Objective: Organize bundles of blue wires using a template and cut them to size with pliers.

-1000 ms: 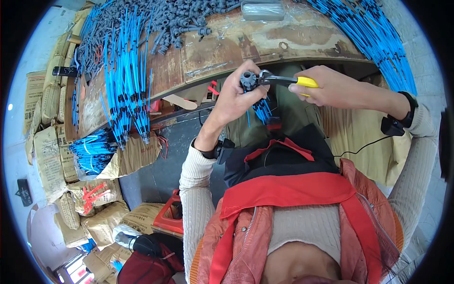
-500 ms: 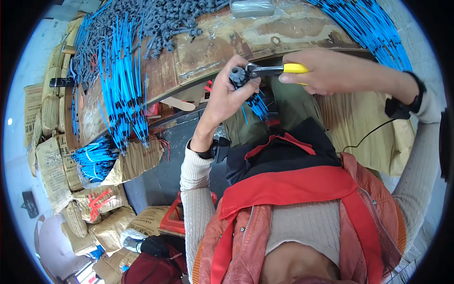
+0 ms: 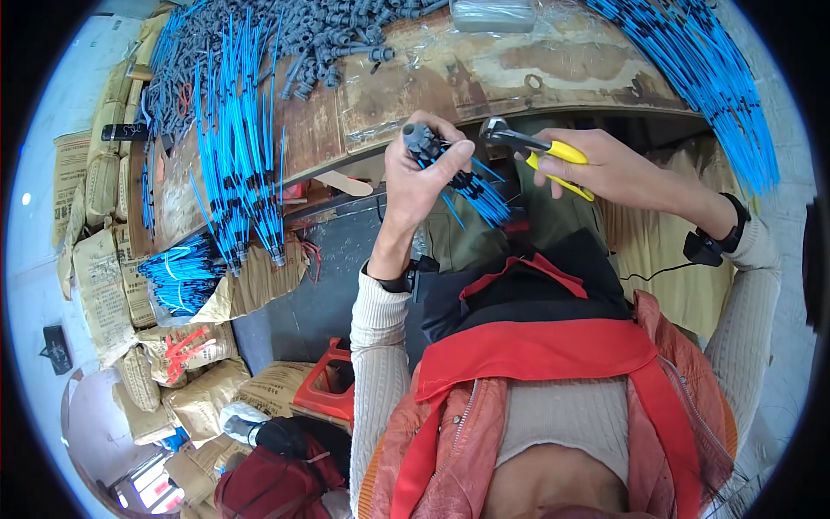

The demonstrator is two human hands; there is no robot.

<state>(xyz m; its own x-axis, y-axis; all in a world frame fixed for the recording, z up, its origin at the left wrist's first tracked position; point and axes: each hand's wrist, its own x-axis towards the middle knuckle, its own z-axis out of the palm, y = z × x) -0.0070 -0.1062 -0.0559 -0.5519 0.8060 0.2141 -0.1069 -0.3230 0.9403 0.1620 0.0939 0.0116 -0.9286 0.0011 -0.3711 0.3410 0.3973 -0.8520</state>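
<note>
My left hand is closed around a bundle of thin blue tubes with black sections. Grey ribbed plastic fittings stick out of the top of the fist, and the blue ends hang down to the right over my lap. In my right hand I grip end-cutting pliers with yellow handles. Their handles are spread, and the dark metal head points left, a short gap away from the fittings. Palm and fingers hide the middle of the bundle.
A worn wooden table bears a heap of grey fittings, blue tube bundles at left and more blue tubes at right. A clear plastic box sits at the back. Brown sacks and a red stool stand left.
The pliers have come away from the fittings, moving right and slightly down, and their handles have spread. My left hand has tilted the bundle a little. The whole view has shifted slightly.
</note>
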